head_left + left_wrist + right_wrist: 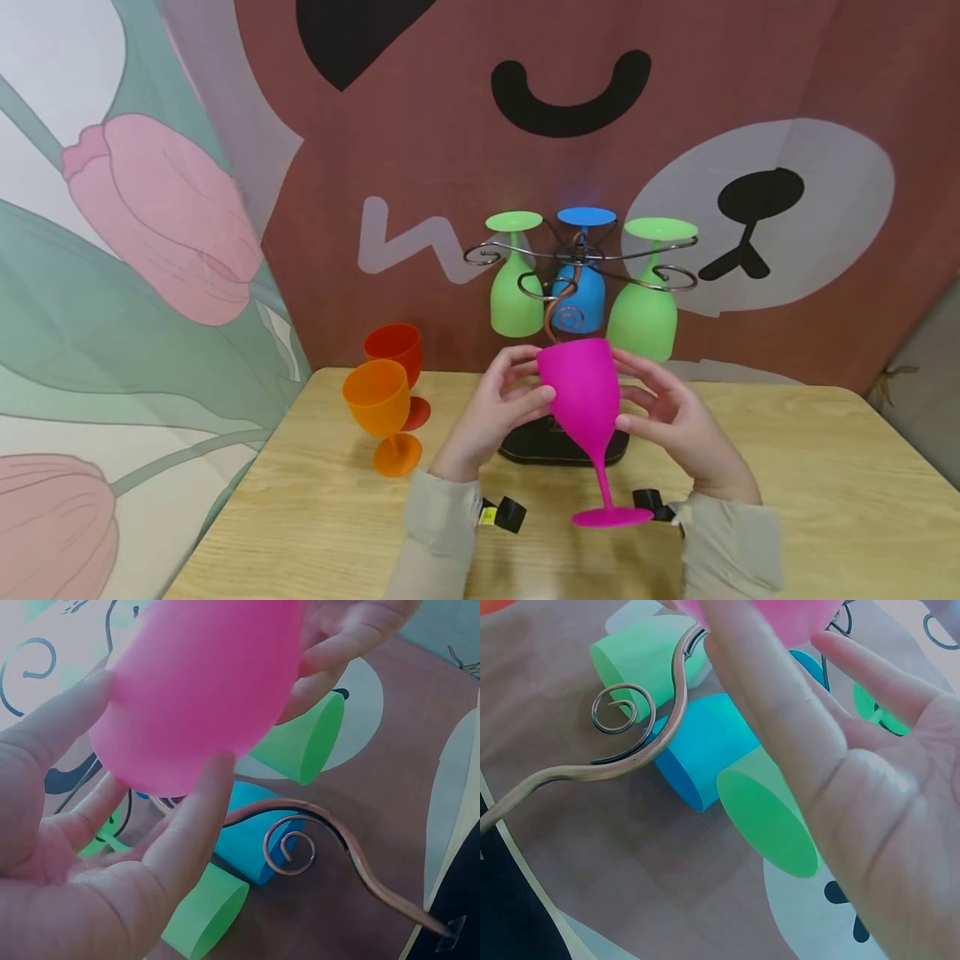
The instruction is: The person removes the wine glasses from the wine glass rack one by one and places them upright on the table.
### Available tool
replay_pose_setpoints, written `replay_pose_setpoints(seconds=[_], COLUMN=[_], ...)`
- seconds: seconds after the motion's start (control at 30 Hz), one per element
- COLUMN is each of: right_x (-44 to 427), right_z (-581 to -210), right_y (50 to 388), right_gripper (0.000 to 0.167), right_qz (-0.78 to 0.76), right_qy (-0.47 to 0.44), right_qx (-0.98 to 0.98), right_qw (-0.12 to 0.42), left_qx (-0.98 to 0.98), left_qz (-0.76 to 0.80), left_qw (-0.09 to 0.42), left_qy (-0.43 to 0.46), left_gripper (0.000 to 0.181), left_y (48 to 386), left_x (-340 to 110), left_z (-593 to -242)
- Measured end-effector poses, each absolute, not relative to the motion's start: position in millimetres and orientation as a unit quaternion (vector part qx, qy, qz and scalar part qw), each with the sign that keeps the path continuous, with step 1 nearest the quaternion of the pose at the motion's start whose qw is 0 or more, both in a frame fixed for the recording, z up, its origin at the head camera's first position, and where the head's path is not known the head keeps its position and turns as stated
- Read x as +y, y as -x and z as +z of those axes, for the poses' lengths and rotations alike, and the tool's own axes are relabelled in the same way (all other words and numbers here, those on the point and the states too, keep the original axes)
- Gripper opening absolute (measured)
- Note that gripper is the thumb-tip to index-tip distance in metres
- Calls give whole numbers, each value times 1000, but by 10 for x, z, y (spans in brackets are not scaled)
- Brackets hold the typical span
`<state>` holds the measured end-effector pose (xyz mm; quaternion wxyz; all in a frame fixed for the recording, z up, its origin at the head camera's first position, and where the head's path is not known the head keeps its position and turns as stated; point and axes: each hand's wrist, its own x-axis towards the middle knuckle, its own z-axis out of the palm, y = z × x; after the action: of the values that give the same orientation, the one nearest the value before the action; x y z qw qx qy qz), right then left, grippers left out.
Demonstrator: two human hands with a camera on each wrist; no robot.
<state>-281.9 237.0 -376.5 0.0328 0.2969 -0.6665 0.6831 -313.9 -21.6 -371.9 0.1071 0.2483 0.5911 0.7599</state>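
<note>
A magenta plastic goblet [581,392] is held between both hands, bowl up and slightly tilted, its foot toward me. My left hand [487,417] grips the bowl's left side, thumb in front and fingers behind. On the bowl's right side, my right hand [682,425] holds it with thumb and fingers. Behind it stands a metal stemware rack [579,254] with curled arms. From the rack hang a green goblet [517,296] at left, a blue goblet [588,296] at the back and another green goblet [643,317] at right, all upside down.
An orange goblet [377,396] and a red goblet [397,346] stand upright at the left of the wooden table [300,517]. The rack's black base [517,446] sits behind the hands. A printed curtain [420,150] hangs close behind the table.
</note>
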Motion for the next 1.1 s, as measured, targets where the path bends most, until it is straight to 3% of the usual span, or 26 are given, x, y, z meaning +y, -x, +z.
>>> replay_pose_setpoints(seconds=[0.63, 1.1], right_x=[2226, 2197], right_z=[-3720, -3752], right_y=[2803, 2842], right_gripper=[69, 64], right_qz=[660, 631], right_qy=[-241, -255], right_qx=[-711, -733], right_qw=[-4, 22], left_qx=[675, 693], left_qz=[677, 672], left_qw=[99, 102], left_qy=[-275, -241], left_gripper=[69, 69], left_y=[3082, 3029], left_x=[-379, -323], left_z=[-3594, -3583])
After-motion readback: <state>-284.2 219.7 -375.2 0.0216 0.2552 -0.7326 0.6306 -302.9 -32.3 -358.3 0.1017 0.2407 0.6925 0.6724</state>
